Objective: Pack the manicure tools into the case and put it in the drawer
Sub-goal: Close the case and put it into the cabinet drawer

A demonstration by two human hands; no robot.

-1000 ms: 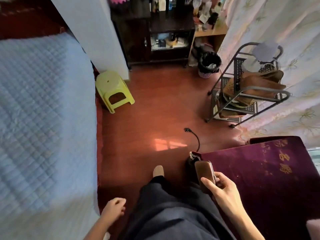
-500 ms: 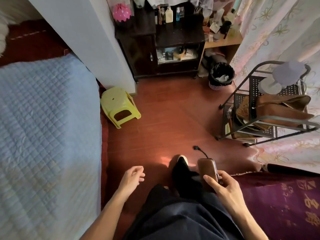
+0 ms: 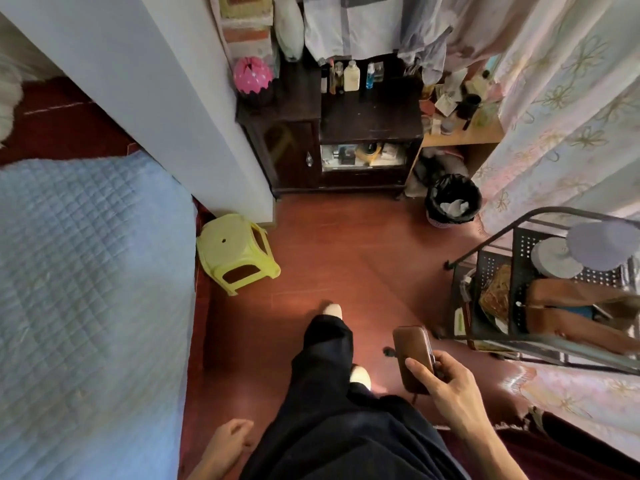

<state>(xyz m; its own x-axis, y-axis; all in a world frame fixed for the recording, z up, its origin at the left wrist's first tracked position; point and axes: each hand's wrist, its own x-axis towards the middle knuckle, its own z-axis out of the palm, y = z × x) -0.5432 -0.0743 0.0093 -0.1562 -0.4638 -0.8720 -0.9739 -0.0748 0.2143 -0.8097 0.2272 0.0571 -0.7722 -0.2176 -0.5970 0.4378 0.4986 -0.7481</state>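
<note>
Over red floor, right hand point(image 3: 446, 382) grips closed case point(image 3: 412, 351).

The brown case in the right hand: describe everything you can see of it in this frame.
The brown case is a slim oblong with rounded corners, smooth and leather-like, with a thin dark seam along its right edge. It looks closed. The right hand grips its lower end, thumb across the face, fingers curled round the right edge, hiding the bottom. It is held above the red-brown floor beside the dark trouser leg, long axis pointing away from the person.
</note>
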